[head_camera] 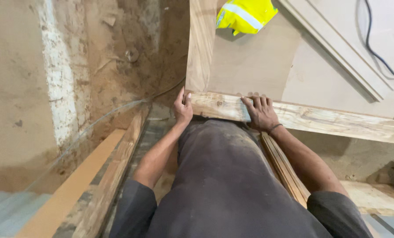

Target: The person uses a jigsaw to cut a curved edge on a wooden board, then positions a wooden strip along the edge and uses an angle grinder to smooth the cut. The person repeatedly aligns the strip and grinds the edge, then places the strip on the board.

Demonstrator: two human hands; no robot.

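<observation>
Dark shirt fabric (223, 185) fills the near view at six o'clock, the person bent forward over the work. Off at eight o'clock a long timber rail (113, 176) lies beside a pale flat board (69, 189) on the dusty floor (20, 88).

Now the left hand (183, 108), just left of centre: its grip is wrapped over the near end of the rough wooden plank (311, 119), thumb up against the corner where an upright board (201, 44) rises toward twelve o'clock. Fingers look closed on the edge.

Moving right, the right hand (260, 113) lies flat on top of the same plank, fingers spread and pressing down, not curled around it. A dark band (274, 128) sits at that wrist.

The plank's long axis runs from the left hand's corner out toward three o'clock, dipping slightly. Both hands sit at its left end, the long free length stretching well away to the right.

Up at one o'clock lies a yellow high-visibility vest (245, 15); a dark cable (377, 48) trails at two o'clock.
</observation>
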